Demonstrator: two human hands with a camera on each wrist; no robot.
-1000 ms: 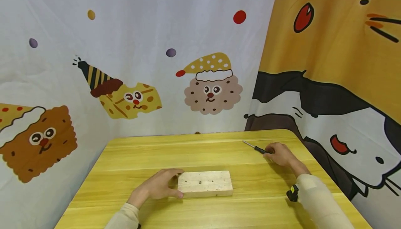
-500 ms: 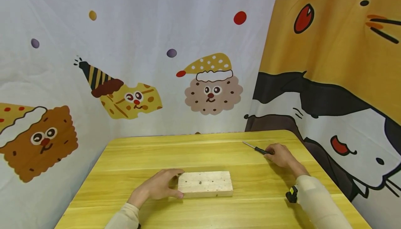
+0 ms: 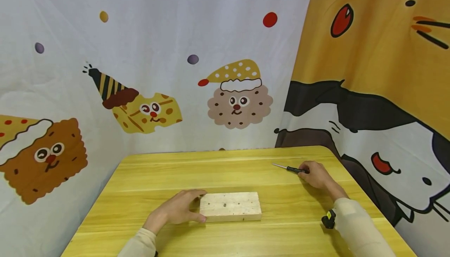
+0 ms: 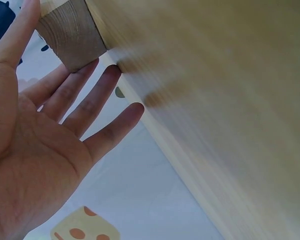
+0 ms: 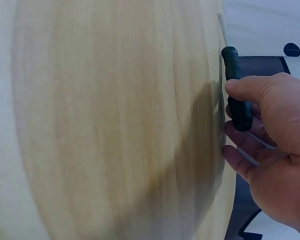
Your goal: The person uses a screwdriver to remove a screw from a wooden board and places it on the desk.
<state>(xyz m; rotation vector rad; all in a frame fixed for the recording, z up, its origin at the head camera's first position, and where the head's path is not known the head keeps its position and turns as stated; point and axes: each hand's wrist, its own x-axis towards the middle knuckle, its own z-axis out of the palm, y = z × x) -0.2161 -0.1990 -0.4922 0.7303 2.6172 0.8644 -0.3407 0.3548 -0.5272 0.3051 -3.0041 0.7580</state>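
Note:
A pale wooden block with several small holes in its top lies on the table, its long side across my view. My left hand holds the block's left end, thumb at the front face and fingers at the back. In the left wrist view, the end grain of the block shows between the thumb and fingertips. Toward the table's far right, my right hand pinches the black handle of a screwdriver. Its thin metal shaft points left. From the right wrist, thumb and fingers show on the handle.
The yellow wood-grain table ends at a far edge against a white curtain printed with cartoon foods. An orange curtain with cat faces hangs at the right. A black-and-yellow device sits at the right wrist.
The screwdriver has swung a little, its tip moving nearer to me so the shaft lies flatter across the view. The right hand has shifted slightly right. The left hand and block stay put.

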